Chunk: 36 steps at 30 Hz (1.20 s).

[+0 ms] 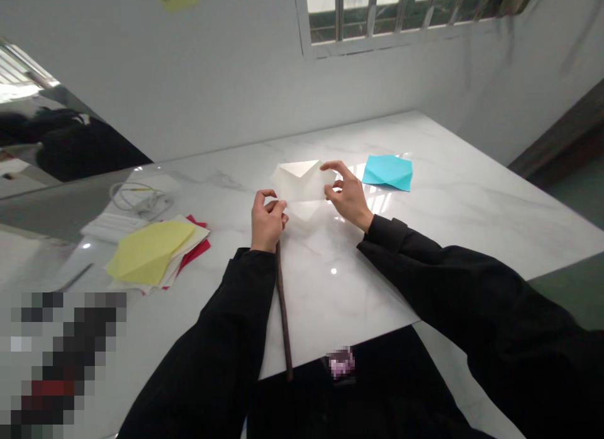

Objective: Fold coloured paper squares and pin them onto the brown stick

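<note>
A white paper envelope is held up over the middle of the marble table, its top flap folded down in a V. My left hand pinches its lower left corner between thumb and curled fingers. At the right edge, my right hand grips the paper with thumb and fingers, the index finger reaching to the upper corner. Beyond my right hand lies a folded blue paper. A thin brown stick runs from under my left hand to the table's front edge.
Yellow paper tops a pile with white and red sheets on the left. Behind it are a coiled white cable and a pen-like object. The wall with a barred window borders the table.
</note>
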Motion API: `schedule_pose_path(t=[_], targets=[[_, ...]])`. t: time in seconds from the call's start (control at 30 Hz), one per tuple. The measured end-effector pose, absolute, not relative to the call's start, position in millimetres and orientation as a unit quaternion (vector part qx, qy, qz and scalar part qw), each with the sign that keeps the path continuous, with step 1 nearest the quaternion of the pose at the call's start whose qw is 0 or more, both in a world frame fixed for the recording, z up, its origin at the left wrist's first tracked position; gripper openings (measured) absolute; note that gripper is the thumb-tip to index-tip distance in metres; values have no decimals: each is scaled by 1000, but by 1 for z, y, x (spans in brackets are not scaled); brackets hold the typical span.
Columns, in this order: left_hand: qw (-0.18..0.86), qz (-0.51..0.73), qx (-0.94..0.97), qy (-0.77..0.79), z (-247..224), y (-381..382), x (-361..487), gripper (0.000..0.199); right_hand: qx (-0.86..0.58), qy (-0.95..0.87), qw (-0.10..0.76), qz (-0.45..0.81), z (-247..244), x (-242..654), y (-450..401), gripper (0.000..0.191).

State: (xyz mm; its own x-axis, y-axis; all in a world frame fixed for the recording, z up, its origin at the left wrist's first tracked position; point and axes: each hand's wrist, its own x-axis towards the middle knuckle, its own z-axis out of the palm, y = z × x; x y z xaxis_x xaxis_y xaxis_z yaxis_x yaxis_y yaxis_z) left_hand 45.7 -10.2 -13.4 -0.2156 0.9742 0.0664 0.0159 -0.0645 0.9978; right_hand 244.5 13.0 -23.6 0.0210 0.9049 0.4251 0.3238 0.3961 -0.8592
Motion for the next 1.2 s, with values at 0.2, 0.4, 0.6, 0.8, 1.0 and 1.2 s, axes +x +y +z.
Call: schedule_pose_path(t=[0.2, 0.4, 0.6, 0.8, 1.0, 1.2], targets=[[442, 563, 448, 535, -13, -11, 42, 26, -465, -694, 467, 289, -28, 243, 14, 43], [433, 561, 447, 545, -16, -8, 35, 29, -462, -682, 468, 320, -32, 243, 17, 57], [437, 553, 474, 527, -16, -10, 33, 26, -449, -627, 479, 420, -36, 245, 23, 83], [423, 541, 513, 515, -16, -11, 32, 20, -453, -611, 487, 428, -34, 245, 22, 84], [428, 550, 464, 547, -19, -9, 31, 50, -440, -616, 477, 446, -32, 244, 21, 86], [502, 550, 412, 525, -19, -7, 29, 36, -437, -596, 473, 480, -26, 239, 16, 85]])
